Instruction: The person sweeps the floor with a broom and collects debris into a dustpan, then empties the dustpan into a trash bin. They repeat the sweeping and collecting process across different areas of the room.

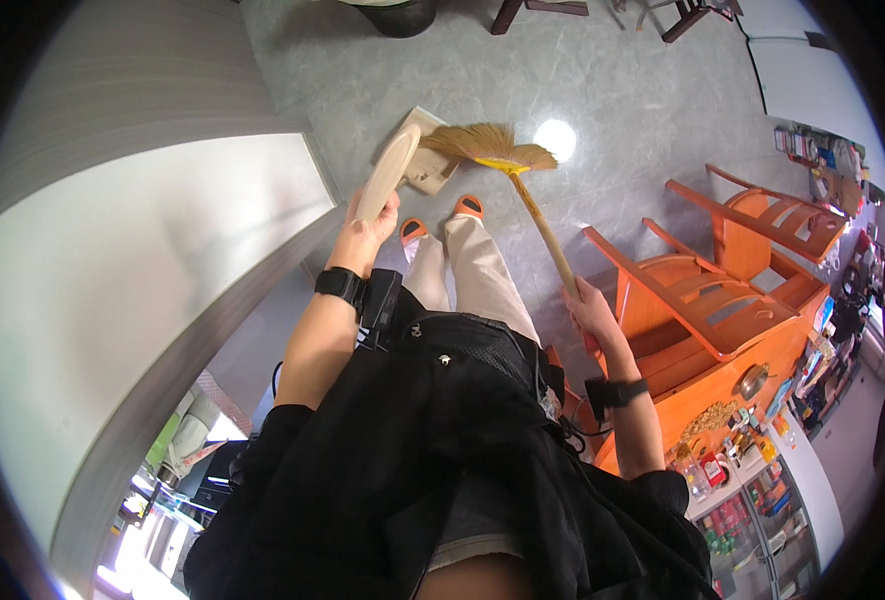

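Note:
My left hand [375, 217] grips the upright handle of a beige long-handled dustpan [435, 169], whose pan rests on the grey floor in front of my feet. My right hand [591, 311] is closed around the wooden stick of a straw broom [487, 142] with a yellow binding. The broom's bristles spread over the floor, and their left end reaches the pan, partly behind the dustpan's handle. Whether any dirt lies in the pan I cannot tell.
Orange wooden chairs [682, 300] stand at the right against an orange table [682, 424] bearing many small items. A white panel with a grey frame [322, 169] is close on the left. A black bin [399, 16] and dark wooden legs [507, 15] stand at the top.

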A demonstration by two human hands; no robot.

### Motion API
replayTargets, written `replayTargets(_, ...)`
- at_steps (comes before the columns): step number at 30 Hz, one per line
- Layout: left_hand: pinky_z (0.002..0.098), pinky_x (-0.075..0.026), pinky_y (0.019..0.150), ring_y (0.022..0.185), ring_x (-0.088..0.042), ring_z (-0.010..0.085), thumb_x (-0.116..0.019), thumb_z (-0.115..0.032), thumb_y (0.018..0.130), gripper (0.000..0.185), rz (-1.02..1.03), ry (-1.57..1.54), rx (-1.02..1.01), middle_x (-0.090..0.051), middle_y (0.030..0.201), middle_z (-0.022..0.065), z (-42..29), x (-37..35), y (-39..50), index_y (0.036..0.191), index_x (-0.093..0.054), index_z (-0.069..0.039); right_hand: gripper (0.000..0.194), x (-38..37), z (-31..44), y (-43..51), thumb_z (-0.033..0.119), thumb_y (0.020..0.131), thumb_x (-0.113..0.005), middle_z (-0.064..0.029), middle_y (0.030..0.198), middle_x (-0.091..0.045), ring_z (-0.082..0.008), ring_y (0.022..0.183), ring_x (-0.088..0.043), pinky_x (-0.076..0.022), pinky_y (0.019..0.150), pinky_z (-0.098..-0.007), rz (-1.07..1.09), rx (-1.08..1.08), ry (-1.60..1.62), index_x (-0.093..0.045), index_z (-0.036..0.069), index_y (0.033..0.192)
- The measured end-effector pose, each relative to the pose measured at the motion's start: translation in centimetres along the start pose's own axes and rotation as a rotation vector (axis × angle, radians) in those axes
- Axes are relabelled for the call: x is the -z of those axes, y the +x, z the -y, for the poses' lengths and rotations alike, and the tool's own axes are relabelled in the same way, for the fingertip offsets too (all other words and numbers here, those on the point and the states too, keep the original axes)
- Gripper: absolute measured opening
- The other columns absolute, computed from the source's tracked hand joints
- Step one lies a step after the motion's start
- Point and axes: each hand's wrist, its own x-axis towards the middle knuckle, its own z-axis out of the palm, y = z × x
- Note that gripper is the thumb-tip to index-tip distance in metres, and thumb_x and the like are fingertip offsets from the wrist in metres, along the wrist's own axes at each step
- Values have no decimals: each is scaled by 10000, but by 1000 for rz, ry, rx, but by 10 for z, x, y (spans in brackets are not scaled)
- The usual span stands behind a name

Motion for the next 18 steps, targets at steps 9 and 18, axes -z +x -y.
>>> replayTargets(9, 292, -434, 611, 715, -441, 159, -421, -25, 866, 68, -62, -175, 74, -366, 814, 60, 18, 12, -104, 916, -382, -2, 112, 29, 34, -29, 21, 781, -417, -9, 563, -408, -101, 412, -423, -353, 360, -258, -92, 28, 288, -485, -17, 861)
replayTargets(18, 235, -484, 524, 651, -537, 191, -468, 25, 822, 88, -149, 21, -106, -478, 715, 123, 31, -9, -81, 880, -461, 90, 341, 1, 38, 105, 82, 732, -439, -265, 815, -606, -392, 759, -615, -496, 669, -428, -271, -40, -264, -493, -11, 1055)
